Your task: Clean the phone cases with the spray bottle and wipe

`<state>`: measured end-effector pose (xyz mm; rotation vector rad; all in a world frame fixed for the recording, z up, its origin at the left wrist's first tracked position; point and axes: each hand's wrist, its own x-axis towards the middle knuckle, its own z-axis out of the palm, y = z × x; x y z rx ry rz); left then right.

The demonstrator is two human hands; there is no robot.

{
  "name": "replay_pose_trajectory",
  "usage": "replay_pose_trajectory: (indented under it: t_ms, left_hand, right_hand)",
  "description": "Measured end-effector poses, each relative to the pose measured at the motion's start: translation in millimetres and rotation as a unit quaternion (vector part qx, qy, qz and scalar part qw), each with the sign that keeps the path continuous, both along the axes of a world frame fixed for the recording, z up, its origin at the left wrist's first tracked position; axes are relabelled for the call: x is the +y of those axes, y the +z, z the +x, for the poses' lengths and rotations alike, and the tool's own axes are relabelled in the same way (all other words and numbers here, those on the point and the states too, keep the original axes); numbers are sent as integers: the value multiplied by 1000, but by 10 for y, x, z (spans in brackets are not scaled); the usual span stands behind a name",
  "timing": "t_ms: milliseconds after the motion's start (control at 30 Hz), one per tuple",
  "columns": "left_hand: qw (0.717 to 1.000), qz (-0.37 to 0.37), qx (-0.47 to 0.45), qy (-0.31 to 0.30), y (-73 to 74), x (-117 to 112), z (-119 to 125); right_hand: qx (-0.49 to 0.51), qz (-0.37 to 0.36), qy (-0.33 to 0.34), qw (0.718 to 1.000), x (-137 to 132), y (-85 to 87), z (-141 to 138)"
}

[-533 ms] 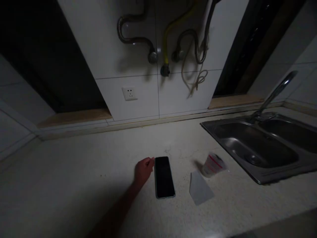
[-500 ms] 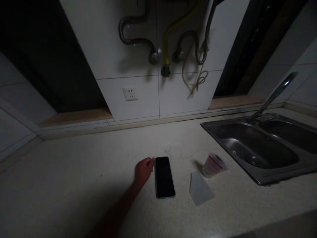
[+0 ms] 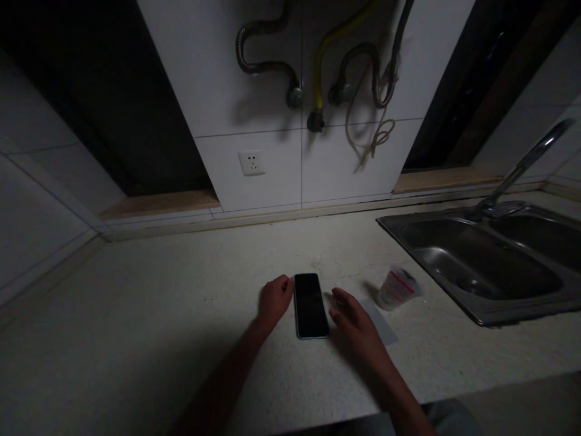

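Empty left grip (image 3: 275, 301) curls loosely against the edge of the smartphone (image 3: 311, 306); empty right grip (image 3: 354, 321) spreads open just beside it; handling it by the sides avoids smudges.

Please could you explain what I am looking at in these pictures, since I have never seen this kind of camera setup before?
There is no machine here: a person wears one camera on their head, looking down at their two bare hands. On a speckled countertop lies a smartphone, the left hand at its left edge, the right hand just beside its right edge. Neither hand grips anything. Nearby are a grey sheet, a clear plastic cup and a steel sink.
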<state>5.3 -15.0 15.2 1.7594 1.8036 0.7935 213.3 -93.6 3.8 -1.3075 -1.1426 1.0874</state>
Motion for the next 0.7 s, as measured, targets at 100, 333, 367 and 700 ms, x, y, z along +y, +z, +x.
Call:
replay_pose_trajectory:
  t_ms: [100, 333, 367, 700]
  left_hand:
    - [996, 11, 77, -35, 87, -81, 30]
    - [989, -33, 136, -49, 144, -139, 137]
    - [989, -33, 138, -45, 141, -131, 151]
    - [983, -153, -85, -61, 103, 26, 43]
  right_hand:
    - [-17, -14, 15, 1000, 12, -110, -18]
    - [20, -18, 46, 999, 27, -156, -187]
    - [25, -18, 44, 999, 28, -147, -195]
    - [82, -17, 43, 996, -27, -118, -210]
